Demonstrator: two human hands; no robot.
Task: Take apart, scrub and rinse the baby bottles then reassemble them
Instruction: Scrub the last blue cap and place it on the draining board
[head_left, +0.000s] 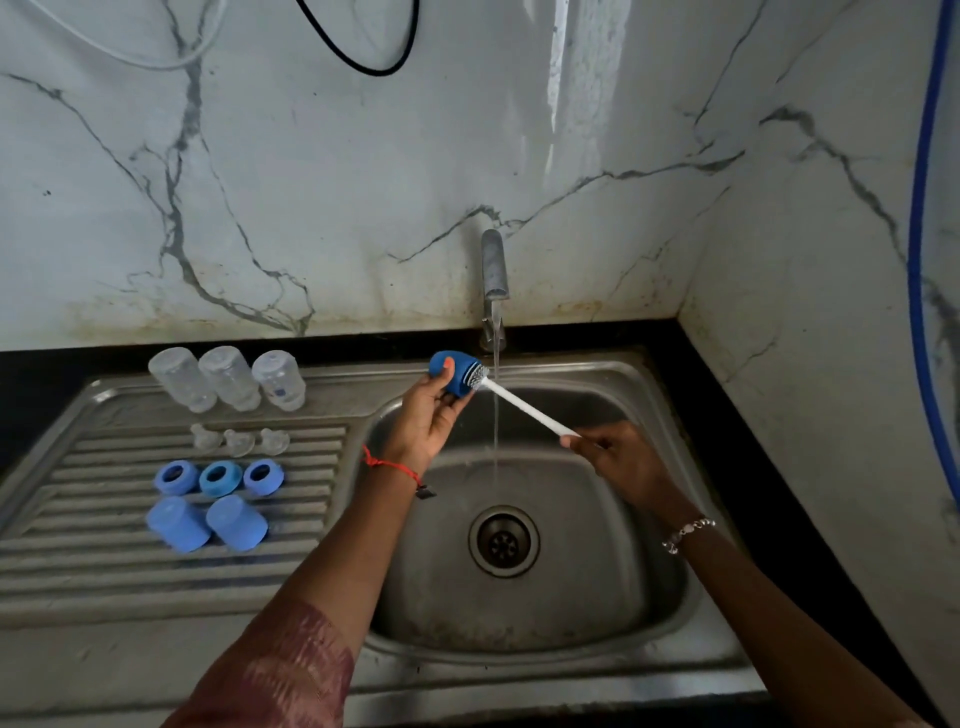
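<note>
My left hand grips a blue bottle cap over the sink basin, its opening turned to the right. My right hand pinches the white handle of a bottle brush whose bristle head sits inside the cap. On the drainboard stand three clear bottles upside down, three clear teats, three blue collar rings and two blue caps.
Water runs from the steel tap into the sink basin, just right of the cap. The drain is open. A marble wall rises behind and at the right. The ribbed drainboard lies at the left.
</note>
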